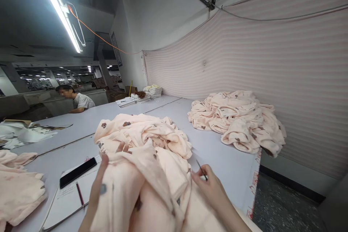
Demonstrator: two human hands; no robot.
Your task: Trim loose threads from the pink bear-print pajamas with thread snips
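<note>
A pale pink fleece garment point(122, 188) with small brown and grey bear-like prints hangs in folds close in front of me. My left hand point(99, 179) is at its left side, thumb upright and fingertips showing over a fold; the cloth lies between them and hides the rest of the fingers. My right hand point(210, 186) is at the garment's right edge, fingers pinched around a slim dark pointed tool point(201, 170) whose tip points up and left. Just beyond, a heap of the same fleece point(146, 130) lies on the table.
Another fleece pile point(233, 116) sits on the table point(212, 152) at right, overhanging its edge. At left are a black phone point(78, 172), a pen point(80, 194) on a notebook point(63, 203), more fleece point(20, 195) and white cloth point(32, 136). A person point(81, 99) is beyond the table.
</note>
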